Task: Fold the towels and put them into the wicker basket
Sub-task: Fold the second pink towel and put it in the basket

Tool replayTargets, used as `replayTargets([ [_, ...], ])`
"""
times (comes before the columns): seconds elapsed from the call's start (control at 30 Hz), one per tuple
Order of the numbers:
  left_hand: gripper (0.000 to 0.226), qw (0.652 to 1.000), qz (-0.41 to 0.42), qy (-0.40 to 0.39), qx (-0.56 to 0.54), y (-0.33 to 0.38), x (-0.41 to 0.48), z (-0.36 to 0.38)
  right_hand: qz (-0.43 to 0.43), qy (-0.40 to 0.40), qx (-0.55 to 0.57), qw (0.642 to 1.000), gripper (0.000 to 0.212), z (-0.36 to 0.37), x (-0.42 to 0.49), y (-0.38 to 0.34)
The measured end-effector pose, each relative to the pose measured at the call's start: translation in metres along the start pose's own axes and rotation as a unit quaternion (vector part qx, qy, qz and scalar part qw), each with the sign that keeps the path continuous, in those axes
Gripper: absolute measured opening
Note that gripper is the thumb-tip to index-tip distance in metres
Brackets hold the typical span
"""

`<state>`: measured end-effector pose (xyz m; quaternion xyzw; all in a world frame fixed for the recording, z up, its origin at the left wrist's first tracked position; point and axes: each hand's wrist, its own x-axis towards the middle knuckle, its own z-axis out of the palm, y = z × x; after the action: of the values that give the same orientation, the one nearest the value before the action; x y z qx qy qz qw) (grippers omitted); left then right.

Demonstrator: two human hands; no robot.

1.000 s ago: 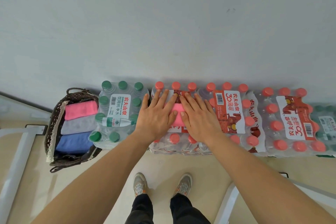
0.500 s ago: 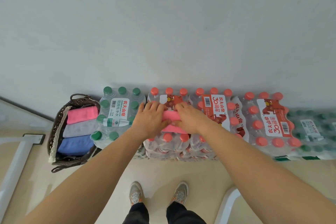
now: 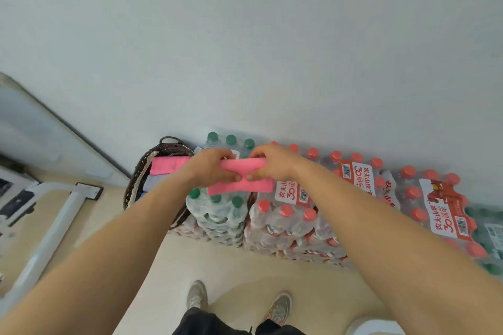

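Observation:
A folded pink towel (image 3: 242, 185) is lifted off the bottle packs, held between both hands. My left hand (image 3: 211, 168) grips its left part and my right hand (image 3: 272, 164) grips its right part, thumbs nearly meeting on the near side. The dark wicker basket (image 3: 141, 168) stands on the floor to the left, against the wall. Inside it lie another pink towel (image 3: 167, 164) and a grey one (image 3: 152, 182); my left forearm hides the rest of its contents.
Shrink-wrapped packs of green-capped bottles (image 3: 217, 212) and red-capped bottles (image 3: 353, 193) are stacked along the wall. A white metal frame (image 3: 54, 223) stands at the left. My shoes (image 3: 197, 295) are on the beige floor below.
Both hands went from pressing flat on the pink towel to gripping it. They have lifted it and carried it left, over the green-capped pack toward the basket.

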<state>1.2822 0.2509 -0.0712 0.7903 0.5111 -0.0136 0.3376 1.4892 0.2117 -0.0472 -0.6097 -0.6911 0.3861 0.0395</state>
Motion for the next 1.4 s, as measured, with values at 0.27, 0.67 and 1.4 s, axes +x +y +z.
replayTargets([
  [0.27, 0.035, 0.996, -0.059, 0.035, -0.051, -0.128, -0.040, -0.066, -0.024, -0.007, 0.005, 1.000, 0.038, 0.057, 0.084, -0.115],
  [0.67, 0.028, 0.974, -0.156, 0.050, -0.159, -0.303, -0.019, -0.032, 0.090, -0.002, -0.066, 0.994, 0.040, 0.209, 0.222, -0.139],
  [1.4, 0.024, 0.980, 0.047, 0.082, 0.177, -0.357, 0.003, 0.069, 0.081, 0.023, -0.200, 0.976, 0.043, 0.297, 0.239, -0.108],
])
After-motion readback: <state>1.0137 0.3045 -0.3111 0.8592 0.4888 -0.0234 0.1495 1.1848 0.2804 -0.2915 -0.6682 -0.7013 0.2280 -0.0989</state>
